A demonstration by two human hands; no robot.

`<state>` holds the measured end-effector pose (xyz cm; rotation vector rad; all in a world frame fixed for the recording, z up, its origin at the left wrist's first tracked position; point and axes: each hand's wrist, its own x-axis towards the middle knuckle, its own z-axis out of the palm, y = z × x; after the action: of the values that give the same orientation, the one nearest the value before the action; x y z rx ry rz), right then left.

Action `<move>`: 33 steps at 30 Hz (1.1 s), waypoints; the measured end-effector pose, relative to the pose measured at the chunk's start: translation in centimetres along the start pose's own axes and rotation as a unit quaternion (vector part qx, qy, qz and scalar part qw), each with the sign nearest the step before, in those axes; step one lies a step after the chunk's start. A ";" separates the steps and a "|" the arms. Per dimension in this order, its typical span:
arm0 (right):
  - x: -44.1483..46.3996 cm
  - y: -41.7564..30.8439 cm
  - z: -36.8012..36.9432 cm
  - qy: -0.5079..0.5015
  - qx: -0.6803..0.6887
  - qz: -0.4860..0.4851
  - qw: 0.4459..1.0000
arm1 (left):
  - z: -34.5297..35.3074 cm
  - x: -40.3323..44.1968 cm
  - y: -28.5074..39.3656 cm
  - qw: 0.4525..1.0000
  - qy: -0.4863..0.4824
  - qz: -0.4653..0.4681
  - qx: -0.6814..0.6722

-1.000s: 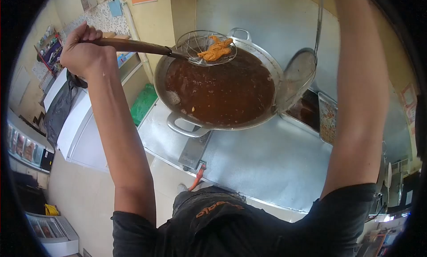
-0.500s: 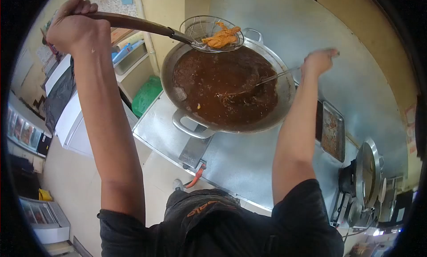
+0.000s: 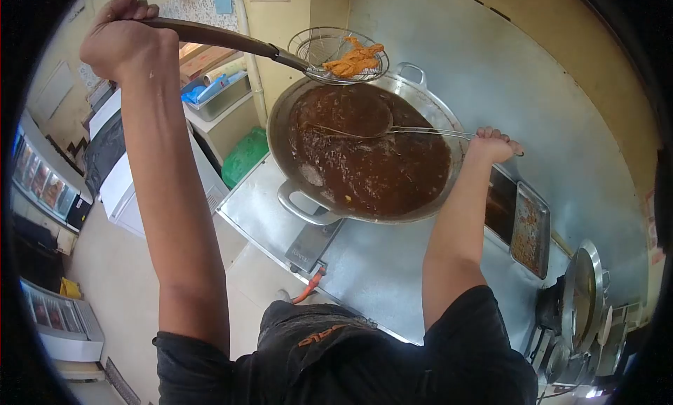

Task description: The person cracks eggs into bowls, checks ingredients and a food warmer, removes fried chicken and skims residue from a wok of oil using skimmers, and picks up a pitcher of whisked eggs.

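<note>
My left hand [image 3: 126, 40] is closed round the brown handle of a wire strainer [image 3: 308, 44]. An orange-brown fried piece [image 3: 355, 58] lies in its basket, raised over the far rim of a big metal wok [image 3: 289, 100]. Dark brown oil [image 3: 392, 177] with small bubbles and floating bits fills much of the wok. On the right, the fingers of my right hand [image 3: 494, 145] are wrapped round the thin metal handle of a skimmer [image 3: 427, 130]. Its round head sits in the oil near the far left, partly under the surface.
The wok stands on a metal counter [image 3: 371, 258], with a black box and red hose [image 3: 308, 287] at the front. A tray with crumbs [image 3: 531, 230] lies to the right, near another large pan [image 3: 583, 300]. A green bag [image 3: 244, 156] is left of the wok.
The skimmer has swept through the oil from the right side toward the far left, and my right hand has come lower. My left hand still holds the strainer up. The view has shifted slightly.
</note>
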<state>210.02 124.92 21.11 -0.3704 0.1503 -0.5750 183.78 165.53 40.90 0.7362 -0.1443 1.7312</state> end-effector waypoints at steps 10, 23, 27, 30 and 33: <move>1.0 -0.1 -1.1 -0.004 0.044 0.024 0.999 | -0.6 0.6 1.3 0.999 0.015 0.001 -0.039; 1.4 -3.0 -0.6 -0.062 0.089 -0.021 0.994 | -3.1 2.6 2.7 0.997 -0.006 -0.006 -0.072; 1.7 -4.9 -1.1 -0.098 0.087 -0.029 0.991 | -3.6 2.8 2.8 0.998 0.024 -0.016 -0.056; 1.1 -6.7 -0.9 -0.108 0.089 -0.052 0.989 | -4.2 3.2 3.0 0.999 0.017 -0.015 -0.043; 1.2 -8.1 -1.1 -0.115 0.072 -0.071 0.988 | -4.3 3.2 3.1 0.999 0.019 -0.019 -0.027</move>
<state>206.69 117.60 23.20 -0.3063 -0.1392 -0.6751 178.87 169.29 40.11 0.6621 -0.1484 1.6986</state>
